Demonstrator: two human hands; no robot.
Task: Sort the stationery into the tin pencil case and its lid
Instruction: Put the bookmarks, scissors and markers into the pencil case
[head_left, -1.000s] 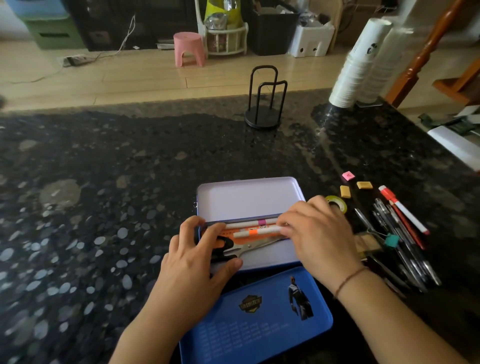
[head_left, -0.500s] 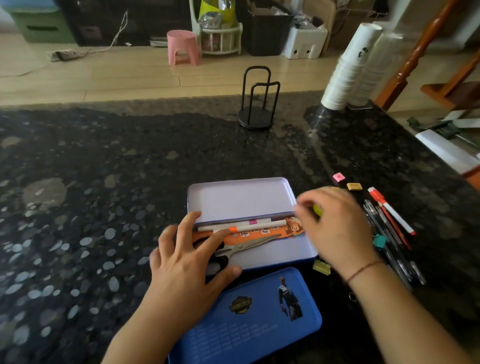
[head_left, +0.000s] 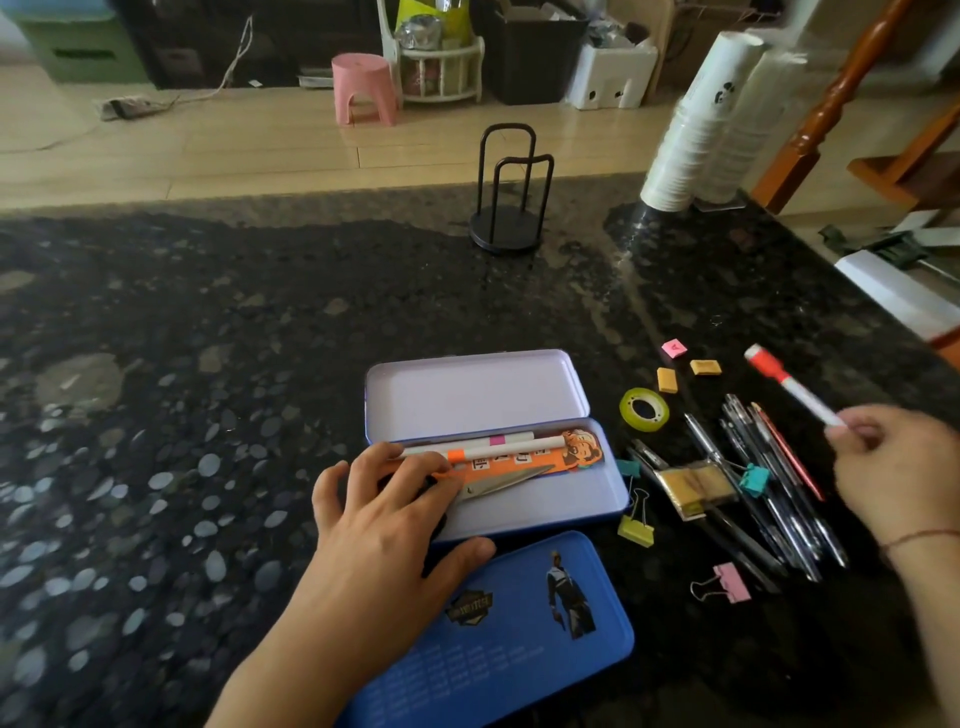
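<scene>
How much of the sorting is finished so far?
Early stage. Two markers, an orange ruler and scissors lie in the tin's tray. The right hand pinches a red-capped marker; the left hand rests on the tray. Pens, clips, erasers and tape remain outside.

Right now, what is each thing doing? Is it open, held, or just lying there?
Tin pencil case: open, holding two markers, a ruler, scissors.
Blue lid: off, lying nearer the person.
Scissors: closed, in the case.
Left hand: resting flat on the case.
Right hand: pinching the red-capped marker.
Tape roll: lying flat.
Paper cups: stacked.
</scene>
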